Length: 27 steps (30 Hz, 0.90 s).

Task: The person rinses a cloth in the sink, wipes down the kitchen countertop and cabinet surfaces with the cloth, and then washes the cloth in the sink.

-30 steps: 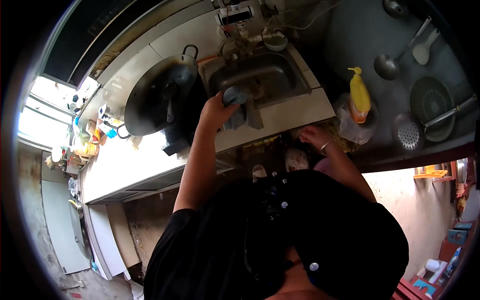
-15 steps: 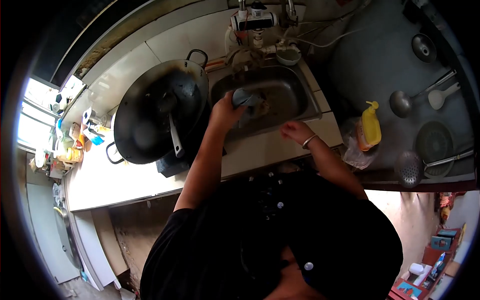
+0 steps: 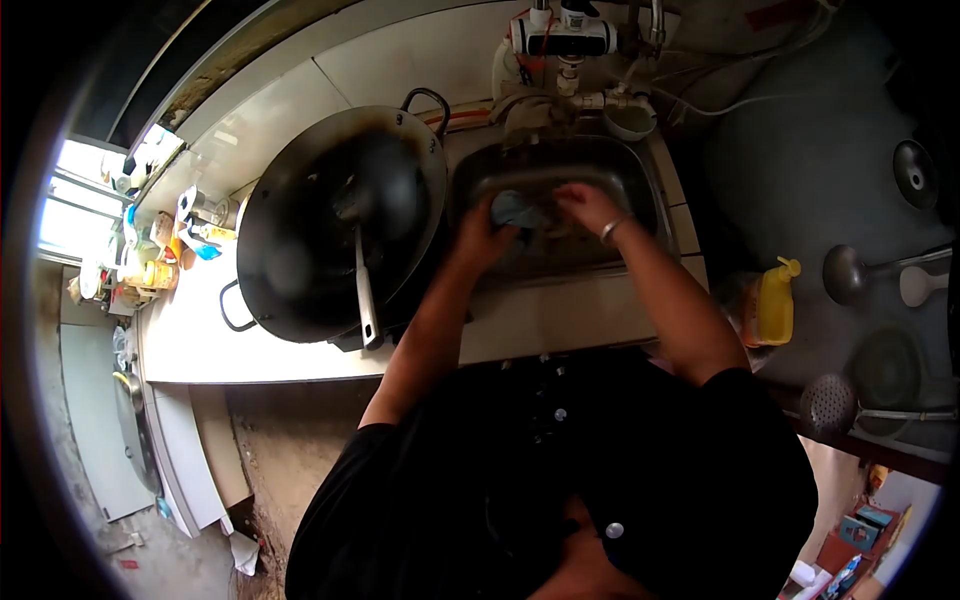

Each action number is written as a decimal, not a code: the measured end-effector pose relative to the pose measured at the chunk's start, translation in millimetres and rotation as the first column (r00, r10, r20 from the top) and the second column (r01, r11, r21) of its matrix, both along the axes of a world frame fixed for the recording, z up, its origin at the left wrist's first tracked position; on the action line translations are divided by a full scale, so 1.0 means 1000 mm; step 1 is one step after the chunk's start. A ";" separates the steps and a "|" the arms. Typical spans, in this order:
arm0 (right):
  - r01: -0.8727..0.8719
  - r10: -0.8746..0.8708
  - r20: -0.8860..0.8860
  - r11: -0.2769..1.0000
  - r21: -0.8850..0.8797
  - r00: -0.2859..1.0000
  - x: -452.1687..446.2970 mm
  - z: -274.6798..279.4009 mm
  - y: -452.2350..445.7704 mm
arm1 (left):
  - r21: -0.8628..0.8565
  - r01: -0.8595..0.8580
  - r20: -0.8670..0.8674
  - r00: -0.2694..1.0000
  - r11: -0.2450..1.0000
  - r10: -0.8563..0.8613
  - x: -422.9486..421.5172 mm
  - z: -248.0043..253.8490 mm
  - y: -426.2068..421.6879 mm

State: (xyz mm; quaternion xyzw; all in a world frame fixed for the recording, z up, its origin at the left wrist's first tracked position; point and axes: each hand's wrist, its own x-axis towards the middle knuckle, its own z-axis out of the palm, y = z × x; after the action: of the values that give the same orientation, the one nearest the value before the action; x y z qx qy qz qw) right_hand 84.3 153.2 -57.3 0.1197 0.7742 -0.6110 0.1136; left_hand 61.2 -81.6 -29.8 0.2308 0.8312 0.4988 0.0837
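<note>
Over the metal sink [image 3: 640, 185], my left hand [image 3: 484, 238] is closed around a bunched grey-blue piece that looks like a cloth [image 3: 514, 210]. My right hand [image 3: 588, 207], with a bracelet at its wrist, is just to the right of the cloth, also above the basin. Its fingers are curled together and slightly blurred; whatever is in them, if anything, does not show. Beneath the hands the sink bottom is dim, with brownish bits that I cannot make out.
Left of the sink stands a large black wok [image 3: 300, 230] with a long-handled utensil [image 3: 366, 290] in it. Behind the basin are a tap heater [image 3: 565, 37] and a small bowl [image 3: 630, 122]. On the right are a yellow pump bottle [image 3: 774, 300], a ladle [image 3: 845, 274] and a skimmer [image 3: 828, 405].
My right hand has moved from the counter's front edge up over the sink, close to the cloth. My left hand keeps hold of the cloth. The whole view has shifted slightly.
</note>
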 end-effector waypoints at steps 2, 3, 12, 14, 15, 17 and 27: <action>-0.012 0.016 -0.129 0.999 0.033 0.991 -0.029 0.001 -0.001 | 0.026 -0.005 -0.012 1.000 1.000 0.005 -0.002 -0.003 0.003; -0.017 0.021 -0.124 0.999 0.033 0.992 -0.042 0.006 -0.003 | 0.057 -0.014 -0.005 1.000 0.998 0.014 -0.003 -0.005 0.005; 0.469 0.346 -0.618 0.426 0.774 0.706 -0.100 0.053 -0.008 | -0.110 -0.057 0.169 0.983 0.992 0.075 0.003 0.022 0.015; 0.447 0.403 -0.521 0.269 0.853 0.752 -0.120 0.040 -0.003 | -0.167 -0.076 0.174 0.979 0.983 0.106 0.001 0.015 0.014; 0.442 0.406 -0.520 0.276 0.854 0.751 -0.126 0.040 -0.001 | -0.137 -0.068 0.166 0.982 0.988 0.090 -0.001 0.011 0.013; 0.147 0.357 -0.321 0.437 0.887 0.877 -0.139 0.043 0.007 | -0.107 -0.066 0.158 0.984 0.992 0.082 -0.004 0.003 0.012; 0.362 0.019 -0.462 0.593 0.719 0.887 -0.193 0.043 0.022 | -0.115 -0.082 0.163 0.982 0.990 0.100 -0.013 -0.001 0.017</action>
State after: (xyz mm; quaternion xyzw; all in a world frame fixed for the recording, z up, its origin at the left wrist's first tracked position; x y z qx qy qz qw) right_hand -108.9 175.0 -14.3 0.0982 0.9520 -0.2255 -0.1823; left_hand 48.3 -64.1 -30.7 0.1450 0.8564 0.4744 0.1429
